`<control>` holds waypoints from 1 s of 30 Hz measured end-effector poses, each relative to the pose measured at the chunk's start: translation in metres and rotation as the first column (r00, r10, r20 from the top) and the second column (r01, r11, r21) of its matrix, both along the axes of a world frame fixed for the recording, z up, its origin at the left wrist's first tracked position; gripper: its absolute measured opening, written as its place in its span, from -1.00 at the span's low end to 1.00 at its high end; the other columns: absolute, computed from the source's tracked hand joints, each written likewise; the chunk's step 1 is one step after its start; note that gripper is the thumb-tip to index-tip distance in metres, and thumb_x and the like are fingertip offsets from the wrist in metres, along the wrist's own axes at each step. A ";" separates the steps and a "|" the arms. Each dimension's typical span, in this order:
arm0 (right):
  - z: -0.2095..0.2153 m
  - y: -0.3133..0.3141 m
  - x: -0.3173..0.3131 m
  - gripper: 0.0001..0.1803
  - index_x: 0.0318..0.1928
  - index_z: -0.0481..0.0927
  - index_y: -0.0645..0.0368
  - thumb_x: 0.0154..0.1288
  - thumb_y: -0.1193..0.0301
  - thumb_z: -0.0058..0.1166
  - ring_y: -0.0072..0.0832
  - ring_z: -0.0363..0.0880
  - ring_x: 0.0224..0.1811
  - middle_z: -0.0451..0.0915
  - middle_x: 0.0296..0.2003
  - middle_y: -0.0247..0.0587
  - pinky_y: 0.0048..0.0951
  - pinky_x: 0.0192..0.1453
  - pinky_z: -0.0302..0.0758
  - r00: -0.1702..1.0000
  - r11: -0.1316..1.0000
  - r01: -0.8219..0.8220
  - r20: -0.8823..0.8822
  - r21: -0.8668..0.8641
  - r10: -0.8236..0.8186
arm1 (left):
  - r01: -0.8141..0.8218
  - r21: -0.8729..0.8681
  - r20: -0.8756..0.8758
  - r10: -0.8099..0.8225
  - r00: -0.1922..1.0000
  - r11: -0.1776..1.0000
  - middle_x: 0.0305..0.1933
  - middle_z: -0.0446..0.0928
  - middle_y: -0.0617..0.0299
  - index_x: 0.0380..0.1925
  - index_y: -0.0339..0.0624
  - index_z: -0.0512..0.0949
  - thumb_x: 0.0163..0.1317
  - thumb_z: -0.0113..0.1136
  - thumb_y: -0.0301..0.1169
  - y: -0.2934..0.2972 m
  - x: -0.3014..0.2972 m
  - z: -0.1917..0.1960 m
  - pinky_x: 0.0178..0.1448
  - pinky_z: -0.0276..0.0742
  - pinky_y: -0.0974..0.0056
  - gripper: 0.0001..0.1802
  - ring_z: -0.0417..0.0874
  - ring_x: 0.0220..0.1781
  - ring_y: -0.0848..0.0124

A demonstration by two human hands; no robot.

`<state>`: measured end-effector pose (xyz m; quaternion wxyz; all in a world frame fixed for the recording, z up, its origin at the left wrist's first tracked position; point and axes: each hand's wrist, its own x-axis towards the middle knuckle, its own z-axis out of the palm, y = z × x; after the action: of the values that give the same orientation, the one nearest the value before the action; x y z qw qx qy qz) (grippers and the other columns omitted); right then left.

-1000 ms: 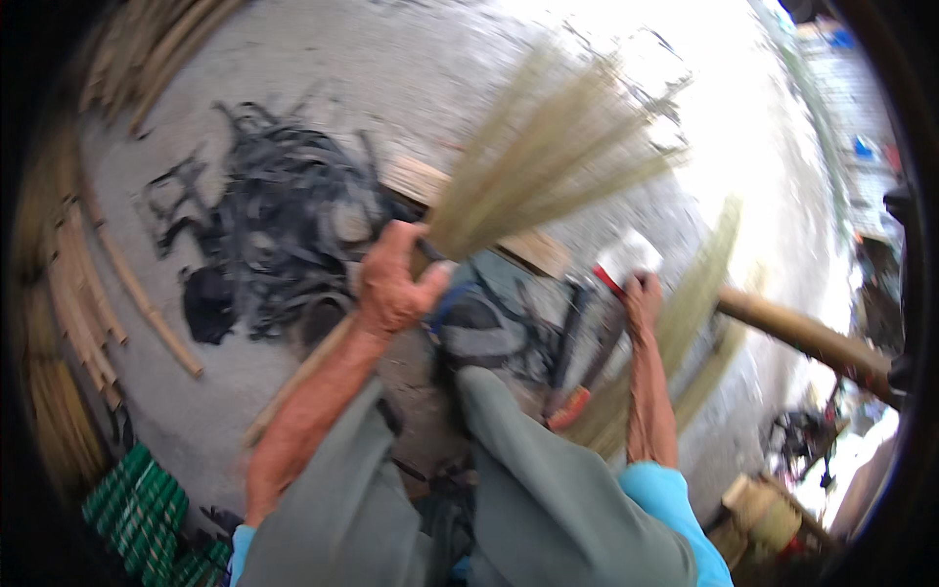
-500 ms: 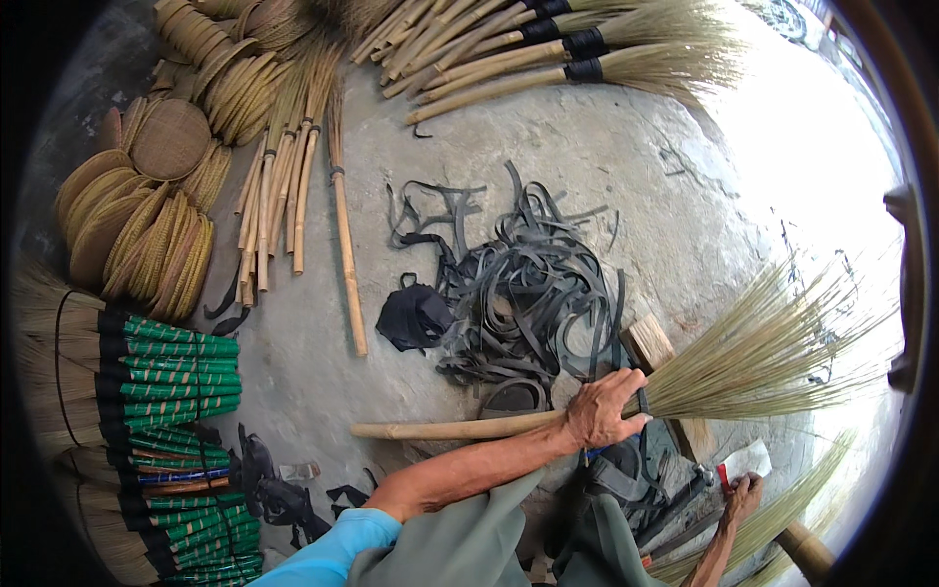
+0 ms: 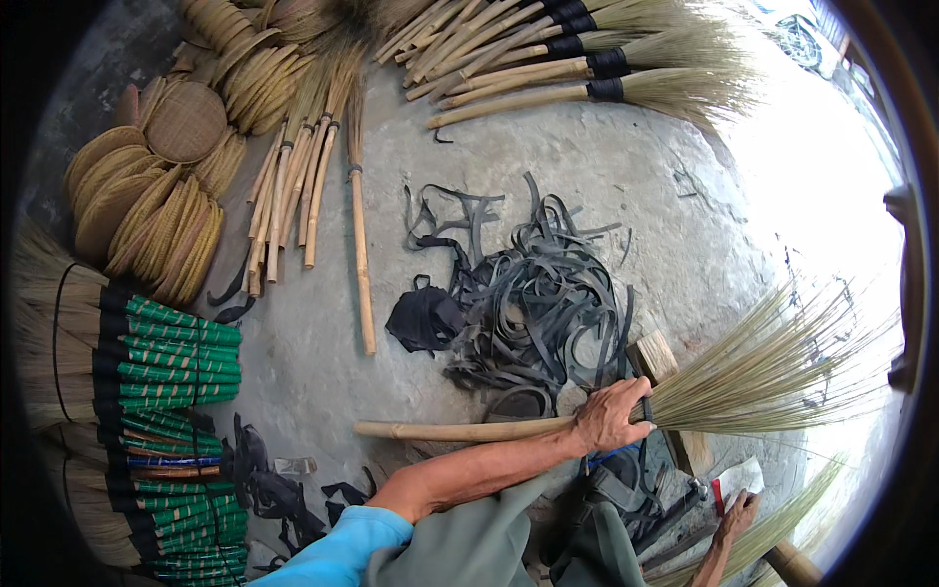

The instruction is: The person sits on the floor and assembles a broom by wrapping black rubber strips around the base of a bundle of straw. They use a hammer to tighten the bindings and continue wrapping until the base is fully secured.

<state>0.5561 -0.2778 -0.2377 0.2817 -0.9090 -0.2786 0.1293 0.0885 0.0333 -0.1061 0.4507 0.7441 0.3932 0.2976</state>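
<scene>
My left hand (image 3: 613, 419) is closed round the neck of a grass broom, where a dark strap crosses the base of the pale bristles (image 3: 758, 382). The broom's bamboo handle (image 3: 460, 430) extends left, roughly level, under my left wrist. At lower right, the curled fingers of my right hand (image 3: 740, 514) pinch the edge of a small white and red packet (image 3: 741, 478). More loose grass (image 3: 797, 519) lies beside that hand, next to a thick bamboo piece (image 3: 790, 564). A wooden block (image 3: 653, 358) sits partly beneath the broom.
Tangled black rubber strips (image 3: 548, 293) and a dark cloth (image 3: 426, 316) lie on the concrete ahead. Finished brooms (image 3: 548, 83) are stacked at the back. Bamboo-handled brooms (image 3: 360, 254), woven discs (image 3: 186, 122) and bundled green-handled brooms (image 3: 181, 362) line the left. A hammer-like tool (image 3: 675, 514) rests near my legs.
The whole view has shifted slightly, with the things ahead now a little further right. My left hand keeps its grip on the broom, and my right hand stays at the packet.
</scene>
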 end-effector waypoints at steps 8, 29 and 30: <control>-0.001 0.000 -0.021 -0.61 -0.10 0.65 0.35 0.73 0.19 0.15 -0.23 0.49 -0.20 0.63 -0.27 -0.01 -0.05 -0.02 0.49 0.983 0.983 0.182 -0.013 -0.004 -0.182 | 0.001 0.051 0.014 -0.002 1.000 0.999 -0.04 0.62 -0.10 0.10 -0.25 0.60 0.15 0.60 -0.25 -0.001 0.005 -0.009 0.22 0.66 -0.06 -0.43 0.70 0.05 -0.14; 0.140 0.212 -0.326 -0.76 -0.12 0.63 0.31 0.64 0.38 0.37 -0.31 0.57 -0.24 0.57 -0.27 -0.13 -0.27 -0.10 0.54 0.895 0.830 -0.264 -0.197 0.491 0.401 | 0.020 0.012 -0.019 -0.020 1.000 1.000 0.07 0.66 -0.18 0.14 -0.29 0.54 0.17 0.56 -0.27 0.000 0.002 -0.007 0.20 0.67 -0.16 -0.40 0.72 0.14 -0.23; 0.139 0.211 -0.326 -0.76 -0.12 0.62 0.31 0.63 0.39 0.37 -0.29 0.56 -0.25 0.57 -0.27 -0.13 -0.26 -0.10 0.54 0.899 0.830 -0.272 -0.178 0.486 0.399 | 0.021 0.017 -0.025 -0.020 0.999 1.000 0.06 0.66 -0.18 0.14 -0.29 0.53 0.17 0.55 -0.27 0.000 0.002 -0.007 0.20 0.67 -0.16 -0.40 0.72 0.14 -0.23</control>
<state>0.2298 -0.0671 -0.0988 0.4921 -0.7283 -0.4161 0.2329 0.0908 0.0331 -0.1132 0.4423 0.7556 0.3885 0.2873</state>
